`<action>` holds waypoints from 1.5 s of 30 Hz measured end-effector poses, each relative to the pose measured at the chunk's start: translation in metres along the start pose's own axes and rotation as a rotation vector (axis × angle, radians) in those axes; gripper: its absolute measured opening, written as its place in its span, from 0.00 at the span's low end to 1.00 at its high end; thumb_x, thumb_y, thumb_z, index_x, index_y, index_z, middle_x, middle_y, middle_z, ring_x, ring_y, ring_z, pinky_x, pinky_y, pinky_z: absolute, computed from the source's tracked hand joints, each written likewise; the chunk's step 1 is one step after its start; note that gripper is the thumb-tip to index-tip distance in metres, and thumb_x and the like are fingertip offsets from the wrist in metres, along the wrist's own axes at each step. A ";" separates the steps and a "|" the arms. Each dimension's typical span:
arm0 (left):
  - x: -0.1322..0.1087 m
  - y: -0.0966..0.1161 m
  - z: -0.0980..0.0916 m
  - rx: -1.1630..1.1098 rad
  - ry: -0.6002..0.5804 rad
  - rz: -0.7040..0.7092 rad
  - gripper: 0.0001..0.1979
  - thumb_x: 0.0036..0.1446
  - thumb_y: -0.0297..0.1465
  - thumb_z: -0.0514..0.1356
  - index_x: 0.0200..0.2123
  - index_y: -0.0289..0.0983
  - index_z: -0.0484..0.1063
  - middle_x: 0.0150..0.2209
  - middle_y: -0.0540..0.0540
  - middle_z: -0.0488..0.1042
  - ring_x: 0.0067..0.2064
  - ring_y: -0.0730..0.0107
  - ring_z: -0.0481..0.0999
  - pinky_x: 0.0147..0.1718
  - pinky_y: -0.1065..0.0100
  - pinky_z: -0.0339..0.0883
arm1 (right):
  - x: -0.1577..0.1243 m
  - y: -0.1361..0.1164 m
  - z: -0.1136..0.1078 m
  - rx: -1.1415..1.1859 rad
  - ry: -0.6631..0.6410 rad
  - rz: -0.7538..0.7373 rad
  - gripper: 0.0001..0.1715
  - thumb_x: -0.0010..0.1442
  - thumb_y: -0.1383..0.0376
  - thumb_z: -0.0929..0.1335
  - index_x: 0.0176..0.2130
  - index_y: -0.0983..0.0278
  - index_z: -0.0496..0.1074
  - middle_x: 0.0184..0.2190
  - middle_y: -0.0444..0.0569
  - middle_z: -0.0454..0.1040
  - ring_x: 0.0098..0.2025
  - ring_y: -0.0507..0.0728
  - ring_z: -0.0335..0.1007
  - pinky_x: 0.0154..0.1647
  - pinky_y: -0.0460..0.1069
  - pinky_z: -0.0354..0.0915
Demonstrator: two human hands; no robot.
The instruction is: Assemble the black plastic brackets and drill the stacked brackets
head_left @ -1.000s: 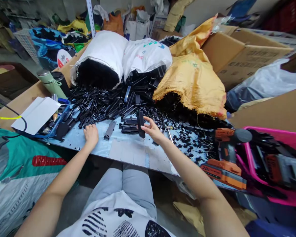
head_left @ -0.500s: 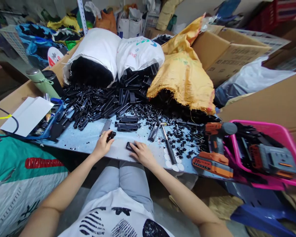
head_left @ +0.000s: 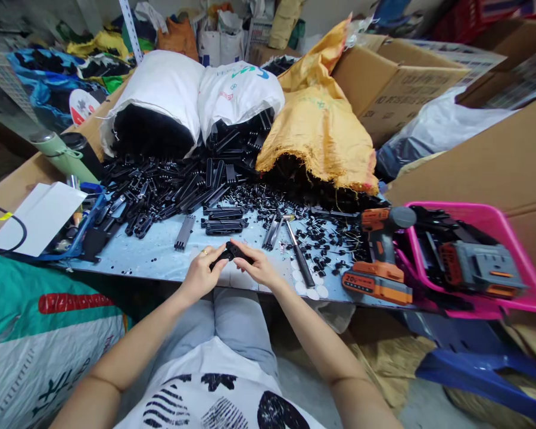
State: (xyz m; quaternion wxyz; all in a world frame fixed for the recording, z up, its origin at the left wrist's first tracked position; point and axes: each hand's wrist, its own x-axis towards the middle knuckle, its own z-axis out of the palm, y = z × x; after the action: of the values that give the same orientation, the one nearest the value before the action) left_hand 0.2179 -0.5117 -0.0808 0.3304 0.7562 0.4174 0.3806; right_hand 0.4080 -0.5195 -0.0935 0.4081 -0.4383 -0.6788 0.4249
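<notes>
Taking the hammer (head_left: 301, 262) as reference: both hands are now together to its left, where half a second ago they were apart, the left gripping a dark piece and the right pressing on another at the table. The left hand (head_left: 201, 275) is curled, thumb and fingers closed on black plastic parts (head_left: 232, 250); the right hand (head_left: 256, 265) is half closed, pinching the same work from the other side. Fingers cover much of it, so whether the pieces are joined cannot be told. Judged from this, the work is at a two-handed fitting stage. On the light-blue table (head_left: 156, 256), stacked black pieces (head_left: 226, 226) lie beyond and left of the hammer, white discs (head_left: 322, 292) surround its handle end, and a cordless drill (head_left: 379, 256) stands to its right. A pink basket (head_left: 524, 262) is farther right; a yellow sack (head_left: 326, 131) lies behind the hammer.
</notes>
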 end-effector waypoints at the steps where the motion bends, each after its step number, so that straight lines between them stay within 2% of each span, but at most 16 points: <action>1: 0.000 0.002 0.000 0.025 0.004 0.029 0.18 0.61 0.33 0.54 0.54 0.37 0.69 0.36 0.42 0.72 0.40 0.65 0.71 0.42 0.62 0.68 | 0.000 -0.003 -0.004 -0.073 -0.007 -0.050 0.29 0.60 0.53 0.65 0.59 0.57 0.63 0.48 0.50 0.70 0.44 0.57 0.70 0.47 0.54 0.68; 3: 0.000 0.008 0.005 0.045 0.070 0.065 0.18 0.63 0.34 0.52 0.54 0.37 0.69 0.36 0.42 0.71 0.40 0.66 0.72 0.42 0.63 0.69 | 0.001 -0.007 -0.003 -0.143 0.012 -0.093 0.28 0.61 0.54 0.64 0.59 0.57 0.63 0.49 0.51 0.70 0.48 0.58 0.68 0.52 0.55 0.65; 8: 0.006 0.019 0.021 0.031 0.399 0.104 0.18 0.65 0.32 0.48 0.54 0.37 0.68 0.38 0.42 0.71 0.40 0.68 0.72 0.41 0.64 0.69 | -0.003 -0.001 0.034 -0.014 0.233 0.000 0.31 0.64 0.53 0.61 0.63 0.55 0.55 0.44 0.51 0.69 0.27 0.51 0.66 0.33 0.51 0.70; 10: 0.010 0.014 0.020 0.009 0.358 0.145 0.17 0.65 0.33 0.49 0.53 0.37 0.69 0.38 0.42 0.71 0.40 0.68 0.72 0.41 0.64 0.69 | -0.006 0.005 0.046 0.012 0.288 0.022 0.32 0.64 0.53 0.60 0.64 0.55 0.54 0.44 0.51 0.69 0.27 0.51 0.65 0.32 0.51 0.70; 12: 0.011 0.002 0.019 -0.003 0.277 0.130 0.17 0.65 0.36 0.48 0.52 0.38 0.70 0.38 0.43 0.71 0.39 0.69 0.73 0.40 0.65 0.69 | -0.005 0.012 0.049 0.012 0.247 0.032 0.33 0.64 0.53 0.60 0.65 0.55 0.51 0.47 0.52 0.68 0.28 0.51 0.66 0.34 0.51 0.70; 16: 0.000 -0.027 0.029 -0.038 0.304 -0.190 0.22 0.66 0.39 0.42 0.56 0.37 0.64 0.41 0.40 0.70 0.27 0.74 0.71 0.29 0.66 0.70 | 0.030 0.030 0.019 -0.163 -0.021 -0.038 0.30 0.66 0.53 0.57 0.64 0.57 0.55 0.53 0.51 0.67 0.42 0.55 0.69 0.48 0.52 0.67; 18: -0.009 -0.034 0.036 0.046 0.329 -0.293 0.22 0.66 0.37 0.42 0.60 0.37 0.57 0.46 0.36 0.68 0.31 0.69 0.74 0.32 0.62 0.72 | 0.066 0.044 -0.011 -0.342 0.039 -0.040 0.28 0.66 0.54 0.58 0.61 0.61 0.59 0.50 0.53 0.69 0.49 0.57 0.66 0.54 0.53 0.62; 20: -0.014 -0.035 0.038 0.262 0.241 -0.243 0.24 0.63 0.32 0.47 0.62 0.37 0.54 0.54 0.33 0.64 0.47 0.57 0.72 0.46 0.53 0.68 | 0.109 0.061 -0.045 -0.539 0.237 0.061 0.27 0.64 0.57 0.60 0.59 0.68 0.61 0.48 0.57 0.70 0.49 0.59 0.65 0.54 0.54 0.61; 22: -0.012 -0.031 0.036 0.493 0.003 -0.109 0.26 0.58 0.26 0.51 0.61 0.40 0.57 0.58 0.36 0.60 0.60 0.49 0.60 0.57 0.43 0.53 | 0.151 0.077 -0.075 -0.704 0.433 0.229 0.28 0.63 0.60 0.61 0.59 0.71 0.58 0.47 0.61 0.69 0.51 0.62 0.64 0.54 0.56 0.60; 25: 0.001 -0.027 0.029 0.682 -0.398 0.005 0.24 0.56 0.21 0.51 0.54 0.43 0.66 0.52 0.42 0.69 0.58 0.52 0.61 0.59 0.35 0.39 | 0.196 0.094 -0.109 -0.785 0.564 0.472 0.33 0.58 0.64 0.66 0.59 0.72 0.56 0.48 0.65 0.68 0.52 0.66 0.63 0.52 0.59 0.60; 27: 0.009 -0.027 0.025 0.754 -0.514 0.021 0.23 0.57 0.20 0.49 0.53 0.42 0.67 0.45 0.43 0.73 0.51 0.56 0.68 0.58 0.34 0.39 | 0.209 0.101 -0.122 -0.741 0.574 0.538 0.34 0.55 0.67 0.68 0.58 0.71 0.56 0.47 0.64 0.69 0.50 0.65 0.65 0.51 0.58 0.61; 32: 0.011 -0.033 0.025 0.863 -0.475 0.047 0.20 0.60 0.22 0.49 0.55 0.36 0.65 0.39 0.41 0.73 0.44 0.59 0.70 0.55 0.45 0.53 | 0.197 0.111 -0.137 -0.646 0.574 0.557 0.31 0.55 0.64 0.67 0.56 0.70 0.58 0.46 0.59 0.70 0.47 0.60 0.68 0.50 0.52 0.64; 36: 0.007 -0.029 0.033 0.840 -0.497 0.077 0.19 0.60 0.26 0.53 0.55 0.34 0.64 0.42 0.39 0.71 0.45 0.57 0.69 0.44 0.59 0.63 | 0.191 0.106 -0.127 -0.568 0.579 0.555 0.32 0.53 0.62 0.70 0.54 0.67 0.60 0.47 0.58 0.70 0.50 0.61 0.66 0.53 0.55 0.61; 39: 0.007 -0.024 0.040 0.841 -0.525 0.143 0.19 0.60 0.28 0.54 0.55 0.35 0.64 0.43 0.40 0.71 0.44 0.58 0.69 0.41 0.61 0.64 | 0.206 0.091 -0.116 -0.403 0.642 0.582 0.32 0.49 0.69 0.72 0.52 0.68 0.60 0.48 0.61 0.69 0.53 0.64 0.64 0.55 0.57 0.58; 42: 0.007 -0.025 0.040 0.899 -0.522 0.172 0.17 0.61 0.25 0.52 0.54 0.35 0.65 0.41 0.41 0.72 0.43 0.60 0.70 0.39 0.62 0.64 | 0.220 0.075 -0.115 -0.269 0.653 0.604 0.29 0.45 0.74 0.71 0.47 0.70 0.62 0.42 0.60 0.71 0.47 0.61 0.67 0.49 0.54 0.63; 45: 0.006 -0.028 0.036 0.922 -0.496 0.151 0.17 0.61 0.23 0.51 0.53 0.34 0.65 0.40 0.41 0.72 0.42 0.60 0.70 0.38 0.62 0.65 | 0.205 0.063 -0.123 -0.110 0.595 0.601 0.17 0.49 0.70 0.69 0.40 0.67 0.63 0.32 0.50 0.71 0.33 0.54 0.69 0.33 0.47 0.67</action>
State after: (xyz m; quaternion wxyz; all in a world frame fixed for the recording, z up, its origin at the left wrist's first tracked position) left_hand 0.2401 -0.5004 -0.1193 0.0237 0.9183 0.3951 -0.0100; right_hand 0.4797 -0.2835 -0.0776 0.4201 -0.7413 -0.3951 0.3434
